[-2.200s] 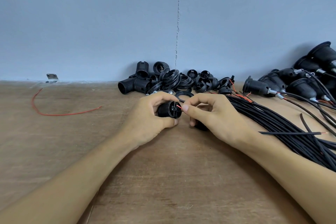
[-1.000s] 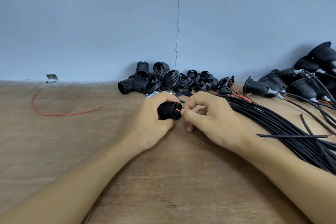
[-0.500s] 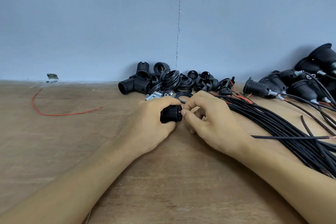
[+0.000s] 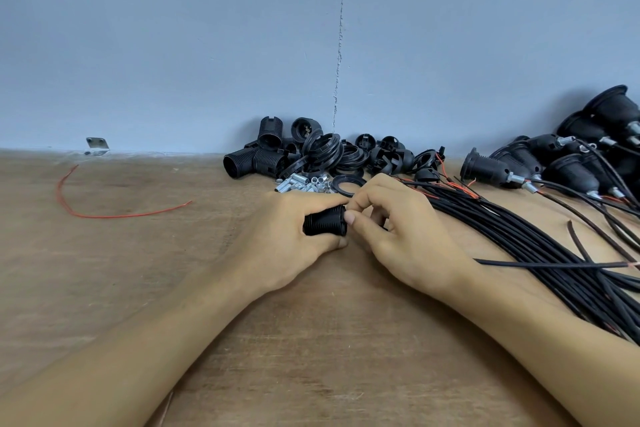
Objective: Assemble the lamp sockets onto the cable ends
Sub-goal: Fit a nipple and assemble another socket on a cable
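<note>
My left hand (image 4: pixel 291 239) grips a black threaded lamp socket (image 4: pixel 325 220), lying on its side just above the wooden table (image 4: pixel 121 270). My right hand (image 4: pixel 398 232) is pressed against the socket's right end, thumb and forefinger pinched together there; what they pinch is hidden by the fingers. A thick bundle of black cables (image 4: pixel 540 253) runs from behind my right hand toward the lower right.
Loose black socket bodies and rings (image 4: pixel 311 156) lie piled against the blue wall, with small metal tubes and nuts (image 4: pixel 304 183) in front. Finished sockets on cables (image 4: pixel 554 163) lie at the right. A stray red wire (image 4: pixel 104 215) and a metal bracket (image 4: pixel 97 143) sit at the left.
Both hands have shifted slightly right and away from me. The socket has turned so its open end no longer faces me, and the red wire tip at its end is no longer visible.
</note>
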The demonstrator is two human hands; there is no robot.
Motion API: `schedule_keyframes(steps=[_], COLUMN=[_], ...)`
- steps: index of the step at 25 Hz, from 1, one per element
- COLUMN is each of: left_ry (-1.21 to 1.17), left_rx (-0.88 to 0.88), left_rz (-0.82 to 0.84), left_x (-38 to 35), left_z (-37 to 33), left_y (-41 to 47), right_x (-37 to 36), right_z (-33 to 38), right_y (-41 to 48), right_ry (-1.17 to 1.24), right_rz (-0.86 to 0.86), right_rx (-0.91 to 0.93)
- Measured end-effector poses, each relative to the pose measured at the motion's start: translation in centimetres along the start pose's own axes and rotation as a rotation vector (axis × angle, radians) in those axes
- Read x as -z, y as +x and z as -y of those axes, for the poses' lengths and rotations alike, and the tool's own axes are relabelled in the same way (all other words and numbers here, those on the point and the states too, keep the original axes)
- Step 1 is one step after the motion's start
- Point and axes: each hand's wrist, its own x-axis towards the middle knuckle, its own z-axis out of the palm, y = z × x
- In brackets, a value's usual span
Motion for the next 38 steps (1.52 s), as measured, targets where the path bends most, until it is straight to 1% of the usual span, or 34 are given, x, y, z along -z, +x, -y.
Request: schedule_keyframes(steps=[3,6,10,15,22,29,33,36,38], left_ry=[0.004,0.055,0.053,0.057,0.064,0.088,0.076,-0.064,-0.163], left_rx=[0.007,-0.025,-0.024,-0.019,-0.078,-0.114,-0.018,0.182,0.290], left_rz=[-0.002,-0.032,-0.026,-0.031,0.025,0.044,0.067,0.047,-0.004], left_x=[-0.1,0.0,-0.1,0.1,0.4,0.5,0.3,0.1,0.1], left_z=[0.1,0.1,0.2,-0.1,-0.3,-0.7,-0.3,0.0,0.5], left_y=[0.1,0.1,0.0,0.1,0.1,0.1,0.1,0.2,0.3], right_x=[0.2,0.4,0.4,0.3,0.2,0.2,0.4,0.9,1.7], right_z=[-0.1,-0.4,-0.4,-0.3,-0.2,-0.2,-0.5,-0.9,-1.2], right_y=[0.1,0.1,0.1,0.0,-0.1,-0.2,0.3,0.8,1.2], right_ry=[0.087,0.108,0.090,0.000,0.015,0.018,0.055,0.133,0.159], right_rz=[-0.015,-0.014,0.021,0.043,0.054,0.066,0.078,0.070,0.120], right_rx=[-0.091,-0.139,-0.137,-0.058,-0.069,-0.086,-0.141,-0.208,-0.249])
